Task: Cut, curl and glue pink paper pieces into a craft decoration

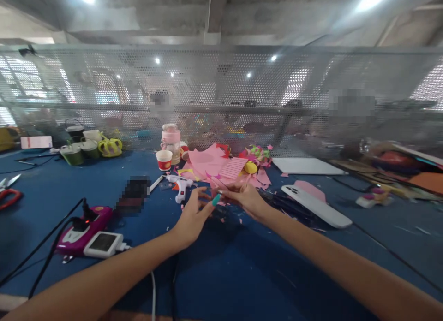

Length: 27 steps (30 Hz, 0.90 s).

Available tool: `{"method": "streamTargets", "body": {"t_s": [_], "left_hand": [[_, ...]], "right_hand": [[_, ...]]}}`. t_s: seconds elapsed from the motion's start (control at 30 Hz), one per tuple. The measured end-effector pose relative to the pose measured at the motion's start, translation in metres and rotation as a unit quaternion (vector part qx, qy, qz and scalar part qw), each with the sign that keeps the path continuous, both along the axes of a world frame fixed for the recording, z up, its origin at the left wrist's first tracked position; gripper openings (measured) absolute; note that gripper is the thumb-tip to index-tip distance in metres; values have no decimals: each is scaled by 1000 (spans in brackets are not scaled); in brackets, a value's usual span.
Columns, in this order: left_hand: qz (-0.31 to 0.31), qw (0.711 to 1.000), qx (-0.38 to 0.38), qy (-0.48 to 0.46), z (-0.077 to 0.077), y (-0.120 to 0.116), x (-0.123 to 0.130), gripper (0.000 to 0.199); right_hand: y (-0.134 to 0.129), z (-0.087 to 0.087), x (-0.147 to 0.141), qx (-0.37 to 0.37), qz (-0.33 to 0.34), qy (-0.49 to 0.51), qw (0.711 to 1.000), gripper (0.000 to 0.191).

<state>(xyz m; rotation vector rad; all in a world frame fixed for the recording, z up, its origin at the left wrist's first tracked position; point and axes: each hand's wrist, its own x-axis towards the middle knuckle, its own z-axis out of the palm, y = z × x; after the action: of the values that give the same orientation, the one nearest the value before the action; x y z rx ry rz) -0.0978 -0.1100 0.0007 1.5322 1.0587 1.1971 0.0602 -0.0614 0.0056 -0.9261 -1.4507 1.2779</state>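
Note:
Over the blue table, my left hand (pixel 194 215) and my right hand (pixel 247 200) meet near the middle of the view. The left thumb, with a long teal nail, reaches toward the right fingertips. My right fingers are pinched together on something small and thin that I cannot make out. The left fingers are curled, and what they hold, if anything, is too small to name. Behind the hands lies a heap of pink paper (pixel 204 162) with cut pieces. A white glue gun (pixel 181 186) rests just left of the left hand.
A paper cup (pixel 164 160) and a pink bottle (pixel 171 139) stand behind. At left are a magenta power strip (pixel 85 231), red-handled scissors (pixel 10 197) and small green baskets (pixel 72 154). A white phone (pixel 316 205) lies at right, below a white board (pixel 308 166).

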Motion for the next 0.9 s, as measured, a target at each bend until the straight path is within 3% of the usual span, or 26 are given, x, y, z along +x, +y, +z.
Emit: {"method": "streamTargets", "body": {"t_s": [0.13, 0.3, 0.53, 0.67, 0.9], "left_hand": [[66, 997, 35, 18, -4, 5, -1, 64], [-76, 997, 4, 5, 4, 2, -1, 67], [-74, 997, -8, 33, 4, 1, -1, 45], [-69, 997, -26, 9, 4, 5, 0, 42], [34, 987, -80, -135, 13, 8, -1, 45]], "right_hand": [[-23, -6, 5, -102, 55, 92, 989, 30], [-31, -12, 4, -150, 130, 97, 975, 29], [-27, -15, 7, -151, 75, 151, 974, 33], [-17, -17, 14, -153, 47, 188, 969, 33], [2, -13, 31, -218, 2, 294, 931, 25]]}}
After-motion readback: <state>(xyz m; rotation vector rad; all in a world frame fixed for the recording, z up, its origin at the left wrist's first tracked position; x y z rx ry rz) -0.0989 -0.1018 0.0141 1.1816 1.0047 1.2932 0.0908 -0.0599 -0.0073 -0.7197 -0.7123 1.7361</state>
